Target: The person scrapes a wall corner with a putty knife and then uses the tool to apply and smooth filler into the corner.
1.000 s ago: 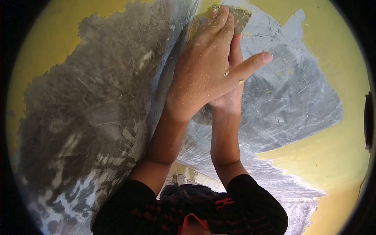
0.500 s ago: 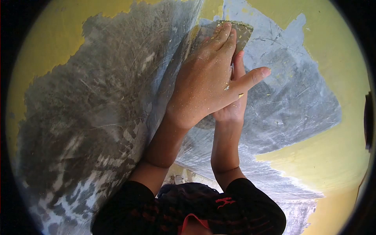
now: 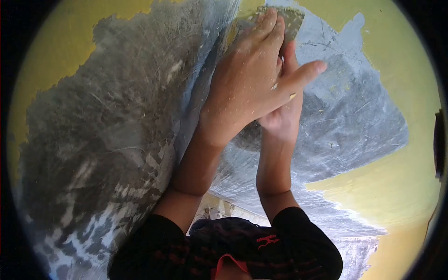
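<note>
- While yellow paint [image 3: 42, 51] runs down the far left edge, a dark grey patch [image 3: 102, 112] fills most of the left, mottled with white at the near end
- Near, left of the middle, shoes [image 3: 214, 213] show beyond the black shirt [image 3: 298, 242], which has red marks
- The left hand [image 3: 247, 84] lies over the right hand, its fingers straight and close together, the tips on the scraper, the thumb spread out to the right; flakes [image 3: 292, 96] cling to the skin near the thumb
- The right hand [image 3: 282, 116] is mostly covered; I cannot tell how its fingers close
- The scraper [image 3: 293, 25] is at the far middle, flat to the wall, yellow crumbs along its far edge
- Right of the hands, a lighter grey patch [image 3: 345, 107] meets more yellow
- A dark object [image 3: 438, 144] stands at the right edge
</note>
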`<state>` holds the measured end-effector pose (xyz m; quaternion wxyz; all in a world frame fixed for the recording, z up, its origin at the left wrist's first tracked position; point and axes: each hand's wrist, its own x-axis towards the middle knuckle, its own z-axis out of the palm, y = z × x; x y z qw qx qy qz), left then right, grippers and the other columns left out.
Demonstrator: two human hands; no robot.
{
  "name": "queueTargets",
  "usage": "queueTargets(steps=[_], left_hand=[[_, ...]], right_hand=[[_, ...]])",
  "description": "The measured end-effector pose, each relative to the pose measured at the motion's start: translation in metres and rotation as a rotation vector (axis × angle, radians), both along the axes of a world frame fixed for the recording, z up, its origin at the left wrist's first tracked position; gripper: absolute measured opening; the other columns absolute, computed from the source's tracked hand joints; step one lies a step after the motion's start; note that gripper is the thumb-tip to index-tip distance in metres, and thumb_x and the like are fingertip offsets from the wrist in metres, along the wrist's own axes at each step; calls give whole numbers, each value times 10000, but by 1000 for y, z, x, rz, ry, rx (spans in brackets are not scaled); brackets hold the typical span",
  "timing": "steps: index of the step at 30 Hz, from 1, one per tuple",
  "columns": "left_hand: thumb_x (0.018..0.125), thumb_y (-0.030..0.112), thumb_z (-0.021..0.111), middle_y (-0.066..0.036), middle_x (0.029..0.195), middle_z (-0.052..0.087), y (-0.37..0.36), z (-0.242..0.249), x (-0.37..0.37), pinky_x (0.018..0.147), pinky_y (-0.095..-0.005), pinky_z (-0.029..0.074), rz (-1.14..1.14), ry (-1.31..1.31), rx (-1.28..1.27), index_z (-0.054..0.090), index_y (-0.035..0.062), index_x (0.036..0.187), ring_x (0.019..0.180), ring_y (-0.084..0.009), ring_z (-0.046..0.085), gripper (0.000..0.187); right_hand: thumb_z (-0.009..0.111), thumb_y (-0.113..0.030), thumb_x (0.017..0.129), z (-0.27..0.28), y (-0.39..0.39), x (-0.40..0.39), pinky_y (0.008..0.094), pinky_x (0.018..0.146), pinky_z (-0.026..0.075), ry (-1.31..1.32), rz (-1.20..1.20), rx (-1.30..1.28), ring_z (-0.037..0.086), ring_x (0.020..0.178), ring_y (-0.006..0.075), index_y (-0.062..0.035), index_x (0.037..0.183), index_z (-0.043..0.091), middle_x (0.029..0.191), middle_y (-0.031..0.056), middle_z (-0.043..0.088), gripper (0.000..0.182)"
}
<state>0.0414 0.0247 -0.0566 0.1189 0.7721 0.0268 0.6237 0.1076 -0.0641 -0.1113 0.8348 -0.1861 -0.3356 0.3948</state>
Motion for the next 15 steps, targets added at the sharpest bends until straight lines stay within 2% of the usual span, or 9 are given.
queueTargets(steps=[1,2,3,5,7,8,10,14,15], left_hand=[[988,694,620,-479,1500,452,3,8,-1,1207,-541,417,-33,136,-103,472,-251,1437,1446,-560,473,1057],[1014,728,549,-493,1576,352,2,16,-4,1235,-566,375,-66,268,-206,395,-263,1489,1505,-591,378,1110],[1014,728,549,-493,1576,352,2,10,-1,1235,-566,375,-68,265,-209,395,-263,1489,1505,-591,378,1110],[963,666,684,-457,1427,556,1,-5,5,1180,-515,460,37,-24,17,555,-236,1384,1395,-520,565,1003],[964,669,679,-454,1430,556,-6,-10,0,1180,-516,459,11,5,-16,560,-235,1380,1397,-520,563,1002],[966,672,674,-451,1433,557,-9,-12,-3,1181,-518,458,-10,35,-47,565,-233,1377,1400,-521,560,1000],[968,684,662,-451,1427,562,-13,-17,-3,1178,-514,462,18,44,-41,569,-231,1374,1393,-522,566,1006],[971,719,633,-445,1420,570,-9,-16,1,1170,-507,471,37,56,-29,571,-228,1374,1383,-523,574,1031],[971,719,633,-445,1420,570,-8,-13,3,1170,-507,471,37,61,-28,571,-228,1374,1383,-523,574,1031]], right_hand=[[417,-617,1131,30,44,46,304,943,556,2,-1,2,622,1204,143,-115,1618,410,1373,65,627,700],[418,-617,1131,29,42,43,303,940,557,-1,-3,4,623,1202,142,-115,1618,410,1372,64,627,699],[418,-617,1131,32,40,46,302,937,558,-6,-4,3,623,1200,141,-115,1617,411,1370,64,628,699],[418,-616,1131,23,30,28,299,931,559,-17,-5,5,624,1195,139,-114,1616,412,1367,63,628,698],[419,-615,1131,18,30,14,297,926,561,-26,-8,5,626,1190,136,-113,1614,413,1365,62,629,697],[419,-615,1131,-4,-6,-19,296,923,562,-32,-5,5,626,1187,135,-112,1614,414,1363,62,629,697],[420,-614,1132,15,17,9,294,917,563,-44,-1,10,627,1183,133,-111,1613,415,1360,61,630,696],[421,-613,1132,30,18,2,290,909,565,-49,3,26,629,1175,129,-110,1611,417,1356,60,631,695],[429,-622,1127,52,13,-13,262,784,563,28,-70,-50,650,1018,103,-113,1525,493,1218,47,662,649]])
